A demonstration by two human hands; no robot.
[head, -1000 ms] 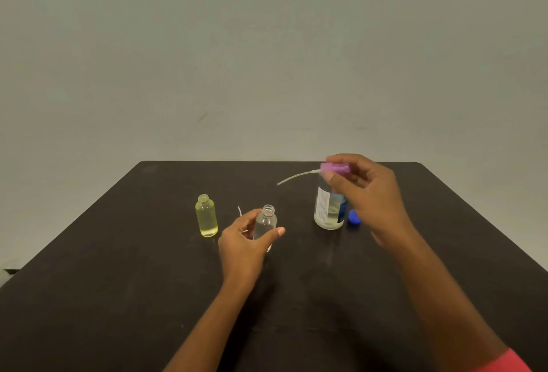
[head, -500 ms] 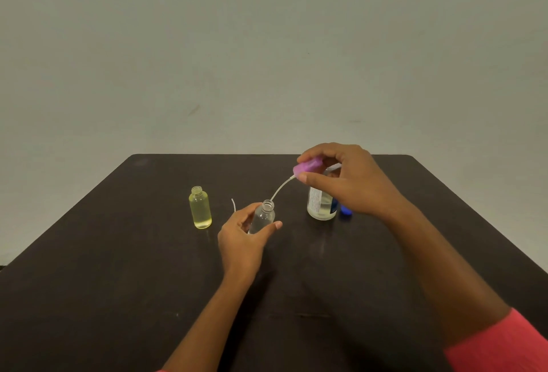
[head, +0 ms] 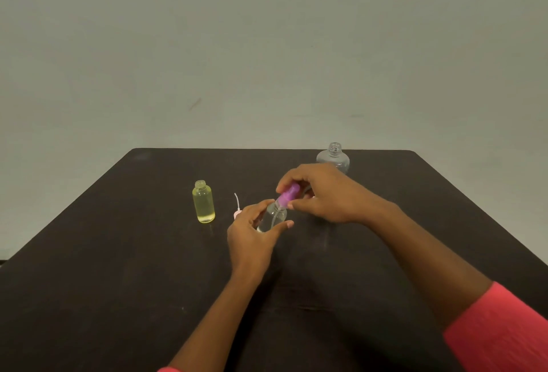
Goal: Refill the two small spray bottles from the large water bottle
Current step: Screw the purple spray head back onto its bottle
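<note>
A second ago the purple spray cap (head: 287,196) hung clear; now my right hand (head: 326,193) pinches it onto the clear spray bottle (head: 272,217) gripped by my left hand (head: 252,232). The yellow one (head: 203,201), further left, stays uncapped.

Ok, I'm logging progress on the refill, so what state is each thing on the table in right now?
Small clear plastic spray bottle: tilted, held by the left hand.
Purple spray cap: at the clear bottle's neck, gripped by the right hand; whether screwed down, cannot tell.
Small yellow-tinted bottle: upright, uncapped, nearly full.
Pink spray cap with tube: lying loose on the black table.
Large clear water bottle: upright, uncapped.
</note>
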